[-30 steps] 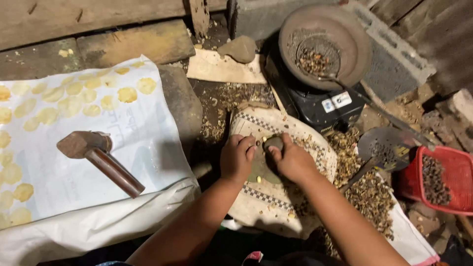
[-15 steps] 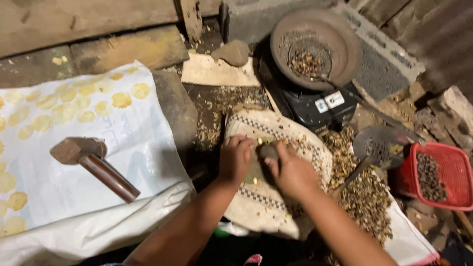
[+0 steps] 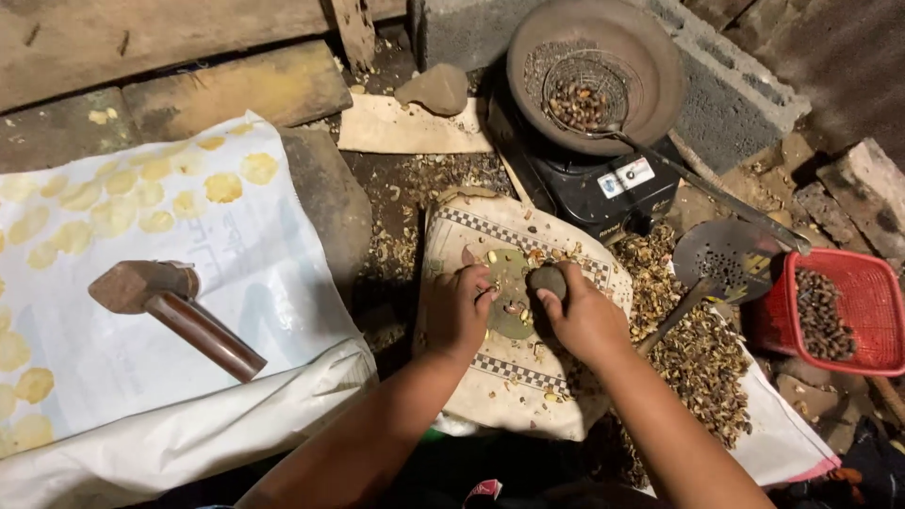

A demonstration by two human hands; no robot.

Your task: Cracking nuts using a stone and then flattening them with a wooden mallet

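A small dark stone (image 3: 548,280) sits gripped in the right hand (image 3: 586,319), fingers curled over it, held just above a round greenish slab (image 3: 510,294) near the middle of a checker-edged cloth (image 3: 528,377). The left hand (image 3: 459,311) rests on the slab's left rim, fingertips bent toward a few small nuts; whether it pinches one is hard to tell. Broken shells (image 3: 693,353) lie heaped off the cloth's right edge, beside a perforated skimmer (image 3: 724,256) and a red basket (image 3: 872,292) of dark nuts. Past the cloth's far edge a black stove (image 3: 603,193) carries a pan (image 3: 650,66) with a wire strainer (image 3: 584,90). Well to the left, a hammer (image 3: 174,316) lies on a white sheet (image 3: 113,368) among flattened yellow discs (image 3: 224,187).
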